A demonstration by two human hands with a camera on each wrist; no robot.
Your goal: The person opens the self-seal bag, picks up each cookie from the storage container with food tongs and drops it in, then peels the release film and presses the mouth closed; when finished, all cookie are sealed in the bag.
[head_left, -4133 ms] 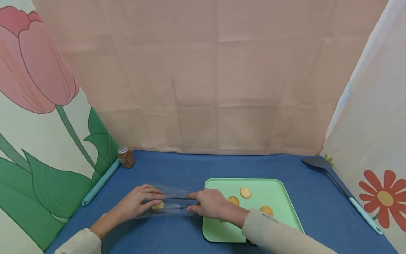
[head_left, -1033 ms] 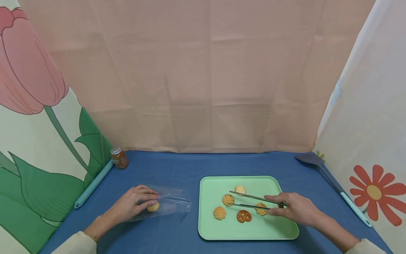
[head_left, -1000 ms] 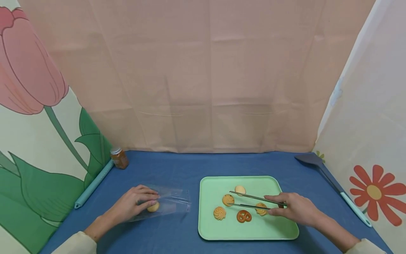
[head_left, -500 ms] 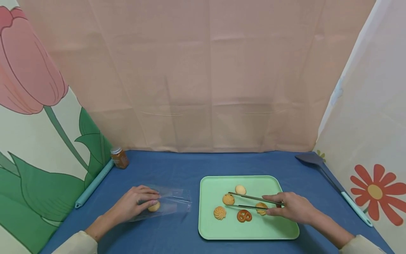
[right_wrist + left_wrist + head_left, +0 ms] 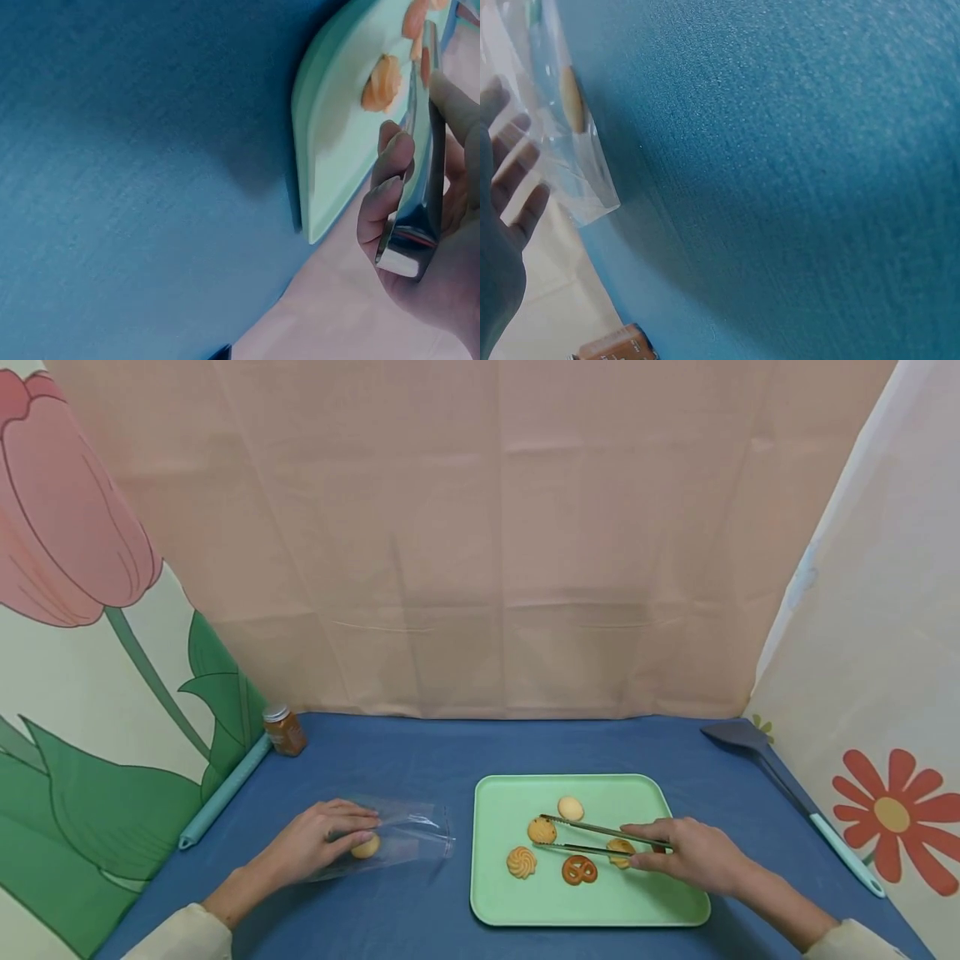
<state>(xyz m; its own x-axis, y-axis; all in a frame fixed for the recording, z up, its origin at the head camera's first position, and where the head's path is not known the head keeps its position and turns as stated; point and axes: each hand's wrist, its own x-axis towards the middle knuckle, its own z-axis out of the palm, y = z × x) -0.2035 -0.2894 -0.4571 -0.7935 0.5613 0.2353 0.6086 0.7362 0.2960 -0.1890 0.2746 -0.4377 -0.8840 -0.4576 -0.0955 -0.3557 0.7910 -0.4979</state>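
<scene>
My left hand holds a clear plastic bag that lies on its side with its mouth toward the tray. A pale round cookie is inside it, close to my thumb; the left wrist view shows this cookie edge-on through the film. My right hand grips metal tongs over the green tray. The tong tips stand apart on either side of a chocolate chip cookie; contact is hard to tell. Around it lie a plain cookie, a swirl cookie, a pretzel cookie and another swirl cookie, partly covered by the tongs.
A spice jar with a silver lid stands at the back left, beside a rolled teal length along the left edge. A dark spatula with a mint handle lies along the right edge. Blue cloth covers the table.
Earlier the right hand had the tongs at the bag; it has since moved right, over the tray. In the last second, the tong tips shifted slightly toward the chocolate chip cookie. The left hand stayed put.
</scene>
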